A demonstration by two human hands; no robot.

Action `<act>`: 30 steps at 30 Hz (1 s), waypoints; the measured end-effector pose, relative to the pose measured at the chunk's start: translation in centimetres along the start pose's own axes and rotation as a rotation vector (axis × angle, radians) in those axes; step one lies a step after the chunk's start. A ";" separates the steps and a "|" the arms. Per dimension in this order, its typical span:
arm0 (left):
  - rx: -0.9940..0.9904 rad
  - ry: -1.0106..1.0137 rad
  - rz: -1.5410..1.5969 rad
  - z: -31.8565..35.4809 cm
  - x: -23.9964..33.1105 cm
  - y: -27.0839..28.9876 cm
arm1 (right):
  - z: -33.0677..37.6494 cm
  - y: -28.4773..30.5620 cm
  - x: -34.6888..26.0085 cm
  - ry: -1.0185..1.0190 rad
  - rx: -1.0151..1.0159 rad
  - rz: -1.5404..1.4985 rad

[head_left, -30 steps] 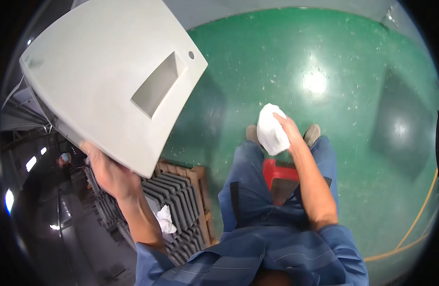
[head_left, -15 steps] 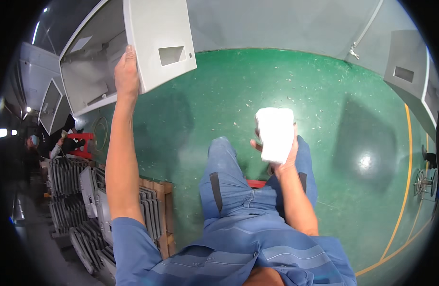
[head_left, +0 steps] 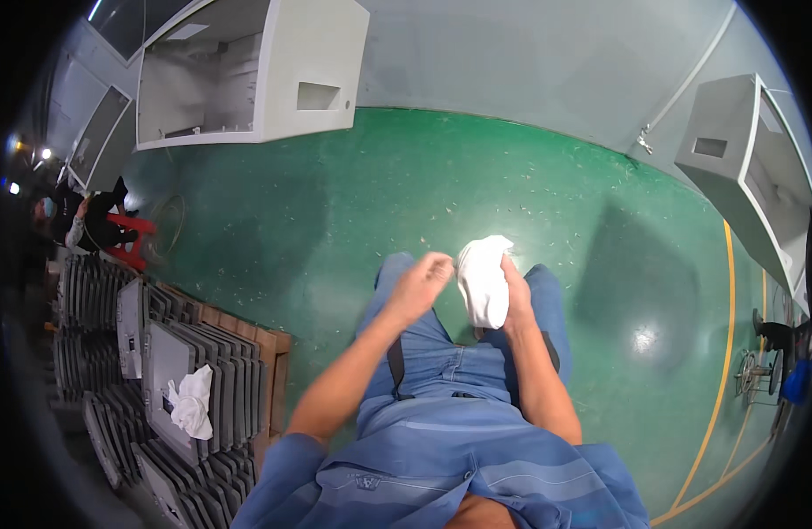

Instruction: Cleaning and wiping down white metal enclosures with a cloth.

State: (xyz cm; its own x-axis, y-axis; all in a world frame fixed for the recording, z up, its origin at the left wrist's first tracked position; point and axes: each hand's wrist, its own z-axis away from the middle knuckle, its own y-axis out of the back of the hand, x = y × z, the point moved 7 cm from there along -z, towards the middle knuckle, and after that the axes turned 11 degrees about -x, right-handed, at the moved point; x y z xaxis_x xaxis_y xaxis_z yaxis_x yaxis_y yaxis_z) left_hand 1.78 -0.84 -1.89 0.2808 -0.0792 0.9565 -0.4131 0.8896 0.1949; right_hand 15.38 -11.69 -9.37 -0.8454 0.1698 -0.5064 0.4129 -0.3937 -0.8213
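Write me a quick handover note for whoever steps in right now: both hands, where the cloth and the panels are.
Right hand: gripping a bunched white cloth above the knees.
Left hand: bare, fingers at the cloth's edge; whether it grips cannot be told.
Grey panels: stacked on edge on a wooden pallet at the left, a second white rag lying on them.
Grey cabinet stands open ahead on the green floor.
No panel in hand now.

One head-worn fisheye looks steeply down at lap and green floor (head_left: 353, 212).
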 end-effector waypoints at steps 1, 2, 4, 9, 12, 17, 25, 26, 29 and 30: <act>-0.111 0.035 0.262 -0.7 -2.5 -2.9 | 0.6 1.2 0.3 0.016 0.009 0.153; -0.134 0.052 0.348 -1.1 -3.5 -5.4 | 1.5 3.2 0.3 0.067 0.155 0.291; -0.159 0.090 0.503 -1.1 -4.4 -8.8 | 3.1 4.8 -0.3 0.106 0.287 0.487; -0.184 0.229 0.515 -0.7 -6.3 -11.0 | 4.8 4.2 -1.2 0.094 0.204 1.008; -0.177 0.266 0.596 0.2 -8.0 -11.0 | 5.2 3.4 -1.0 0.012 0.214 1.068; -0.215 0.260 0.788 0.5 -8.8 -11.9 | 5.3 4.9 -0.3 0.063 0.257 0.948; -0.188 0.319 0.906 0.3 -11.4 -11.9 | 4.3 6.9 2.4 -0.018 0.074 0.989; -0.186 0.313 0.913 0.3 -11.7 -11.7 | 4.3 6.8 2.6 -0.057 0.081 1.042; -0.113 0.322 0.926 0.1 -13.5 -11.5 | 4.3 6.7 2.6 -0.066 0.157 1.040; -0.096 0.317 0.914 0.0 -13.5 -11.4 | 4.3 6.6 2.6 -0.092 0.166 1.037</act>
State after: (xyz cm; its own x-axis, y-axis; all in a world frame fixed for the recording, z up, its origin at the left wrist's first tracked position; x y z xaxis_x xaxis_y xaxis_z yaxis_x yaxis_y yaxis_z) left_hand 2.70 -9.94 -17.02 0.1127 0.7729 0.6244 -0.5194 0.5816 -0.6261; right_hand 14.46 -17.75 -15.00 -0.1304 -0.3874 -0.9126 0.9027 -0.4271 0.0524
